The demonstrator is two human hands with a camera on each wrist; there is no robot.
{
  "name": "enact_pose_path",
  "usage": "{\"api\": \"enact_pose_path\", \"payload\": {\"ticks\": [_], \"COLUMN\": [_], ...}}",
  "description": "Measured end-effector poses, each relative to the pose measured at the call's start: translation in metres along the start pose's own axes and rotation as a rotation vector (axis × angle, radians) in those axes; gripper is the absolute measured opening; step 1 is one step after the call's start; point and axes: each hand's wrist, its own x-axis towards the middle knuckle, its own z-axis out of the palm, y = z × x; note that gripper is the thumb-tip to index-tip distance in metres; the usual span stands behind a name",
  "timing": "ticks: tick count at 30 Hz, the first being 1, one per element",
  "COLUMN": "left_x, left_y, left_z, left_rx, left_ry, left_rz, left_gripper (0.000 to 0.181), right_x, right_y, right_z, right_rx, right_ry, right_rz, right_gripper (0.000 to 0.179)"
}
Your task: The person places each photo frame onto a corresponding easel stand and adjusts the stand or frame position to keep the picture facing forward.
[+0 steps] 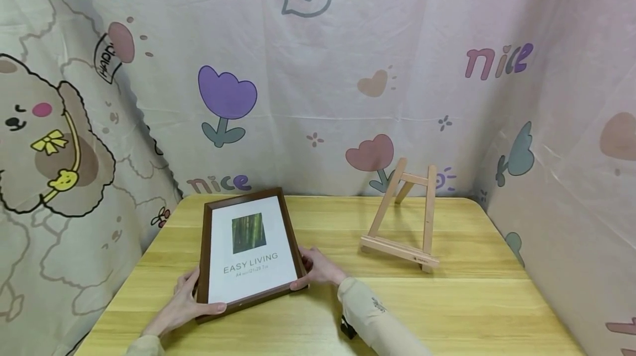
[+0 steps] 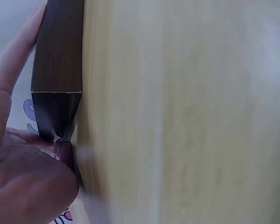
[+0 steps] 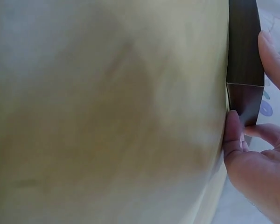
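A brown wooden picture frame (image 1: 248, 284) with a white insert reading "EASY LIVING" and a small green picture is at the left of the table, turned at a slight angle. My left hand (image 1: 181, 303) grips its lower left corner, thumb over the front border. At the lower right, my right hand (image 1: 322, 267) holds the other corner, its thumb also on the front. Both wrist views show the dark side of the frame (image 2: 59, 51) close to the tabletop, with fingers curled at the corner. Whether the frame's whole back touches the table, I cannot tell.
A small light-wood easel (image 1: 428, 218) stands on the right half of the table, its ledge toward me. The wooden tabletop (image 1: 472, 301) runs back to a printed cloth (image 1: 308, 69), which also hangs at both sides. A small black object (image 1: 348, 328) is by my right forearm.
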Motion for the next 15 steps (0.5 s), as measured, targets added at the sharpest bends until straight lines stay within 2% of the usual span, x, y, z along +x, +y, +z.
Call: {"api": "enact_pose_path", "payload": {"ticks": [8, 15], "left_x": [-0.0007, 0.0003], "left_y": [0.0023, 0.0035], "left_z": [0.0008, 0.0021], "left_rx": [0.004, -0.031], "left_ry": [0.01, 0.007], "left_rz": [0.018, 0.021], "left_gripper": [0.134, 0.136], "right_x": [0.0027, 0.0033], "right_y": [0.0017, 0.0016], "right_z": [-0.0007, -0.0001], "right_rx": [0.029, 0.043], "right_ry": [0.009, 0.019], "right_rz": [-0.066, -0.076], "right_gripper": [0.104, 0.108]}}
